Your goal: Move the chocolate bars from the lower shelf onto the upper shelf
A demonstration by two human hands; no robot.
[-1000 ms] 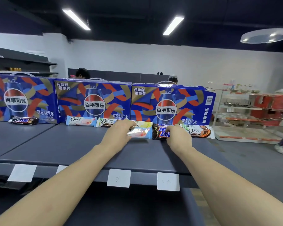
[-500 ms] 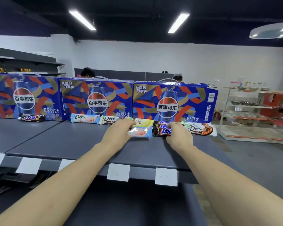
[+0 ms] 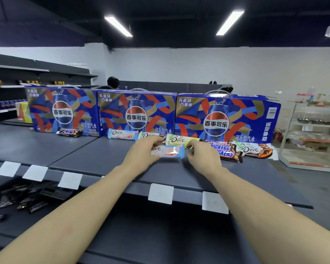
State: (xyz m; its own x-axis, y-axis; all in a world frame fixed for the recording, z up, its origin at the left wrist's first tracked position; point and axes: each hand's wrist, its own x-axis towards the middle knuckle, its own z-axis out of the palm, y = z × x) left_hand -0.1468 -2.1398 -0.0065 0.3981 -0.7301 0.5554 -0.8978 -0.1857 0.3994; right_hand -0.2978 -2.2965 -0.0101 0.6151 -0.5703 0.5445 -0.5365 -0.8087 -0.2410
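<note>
Head cam: both bare arms reached fwd over the upper shelf (image 3: 107,161). Left hand (image 3: 141,152) gripped the left end of a pink-and-blue Dove bar (image 3: 168,151), thumb side on the wrapper, bar lying flat across the shelf btwn the two hands. Right hand (image 3: 203,156) sat just beside that bar's right end, fingers curled loosely, nothing in them; touching the wrapper or not, couldn't tell. Behind the hands ran a row of bars along the foot of three blue Pepsi cartons (image 3: 136,113): a dark bar (image 3: 70,132) far left, a pale blue Dove bar (image 3: 122,134), a white Dove bar (image 3: 151,137) partly hidden by left-hand fingers, a yellow-green Dove bar (image 3: 181,141), two Snickers bars (image 3: 224,151) stacked side by side, & a brown-orange Dove bar (image 3: 255,150) at the right end. White price tags (image 3: 160,193) hung on the upper shelf's front edge. Lower shelf (image 3: 141,225) below was dark; a loose pile of dark-wrapped bars (image 3: 17,197) lay at its left, well apart from both hands
</note>
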